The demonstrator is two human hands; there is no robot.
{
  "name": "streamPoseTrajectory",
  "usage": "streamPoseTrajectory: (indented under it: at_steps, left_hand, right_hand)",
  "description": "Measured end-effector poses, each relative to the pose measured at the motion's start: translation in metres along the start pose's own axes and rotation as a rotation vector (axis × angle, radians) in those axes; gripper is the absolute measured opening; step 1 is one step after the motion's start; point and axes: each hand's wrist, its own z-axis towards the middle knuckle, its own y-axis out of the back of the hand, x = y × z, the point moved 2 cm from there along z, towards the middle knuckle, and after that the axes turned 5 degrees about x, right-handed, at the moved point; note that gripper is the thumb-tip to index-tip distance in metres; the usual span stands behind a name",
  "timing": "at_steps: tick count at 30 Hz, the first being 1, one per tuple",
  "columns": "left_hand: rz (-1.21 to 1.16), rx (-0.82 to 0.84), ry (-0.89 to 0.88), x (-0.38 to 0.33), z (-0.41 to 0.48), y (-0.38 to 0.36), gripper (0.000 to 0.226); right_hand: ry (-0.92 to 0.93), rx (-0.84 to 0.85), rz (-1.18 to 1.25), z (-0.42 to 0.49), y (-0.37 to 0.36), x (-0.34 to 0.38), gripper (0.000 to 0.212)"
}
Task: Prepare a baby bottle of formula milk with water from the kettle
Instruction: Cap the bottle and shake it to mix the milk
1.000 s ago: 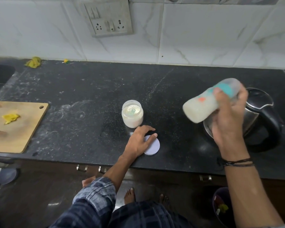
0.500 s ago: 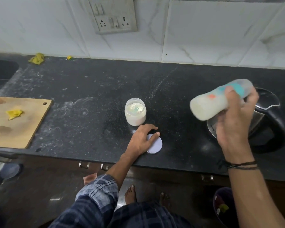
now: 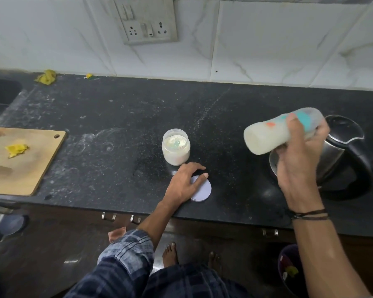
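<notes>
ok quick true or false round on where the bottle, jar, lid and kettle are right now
1. The right hand grips the baby bottle, tipped nearly sideways, close to the kettle. True.
2. The left hand rests on the lid, which lies flat on the counter beside the jar. True.
3. The jar is closed. False: it stands open, with white powder showing inside.
4. The kettle stands to the left of the jar. False: it stands to the jar's right.
5. A yellow scrap lies on the cutting board. True.
</notes>
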Motion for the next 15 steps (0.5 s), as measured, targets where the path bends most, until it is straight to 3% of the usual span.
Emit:
streamPoseTrajectory:
  at_steps: [3, 6, 9, 12, 15]
  left_hand:
    - [-0.01, -0.004, 0.009, -0.001, 0.0, -0.002, 0.037]
    - [-0.005, -0.006, 0.013, 0.001, 0.001, -0.002, 0.039]
    - [-0.009, 0.0, 0.016, 0.001, 0.0, -0.002, 0.039]
    - [0.001, -0.006, 0.012, 0.001, 0.001, -0.002, 0.039]
    - [0.003, -0.005, 0.011, 0.0, 0.0, -0.001, 0.039]
  right_hand:
    - [-0.045, 0.132, -0.06, 0.0, -0.003, -0.004, 0.062]
    - [-0.047, 0.039, -0.039, -0.001, -0.003, -0.004, 0.059]
    - [-0.026, 0.104, -0.086, 0.001, -0.004, -0.007, 0.061]
    - [-0.002, -0.026, 0.004, 0.005, 0.002, -0.008, 0.062]
    - [-0.04, 0.154, -0.184, 0.009, -0.004, -0.003, 0.064]
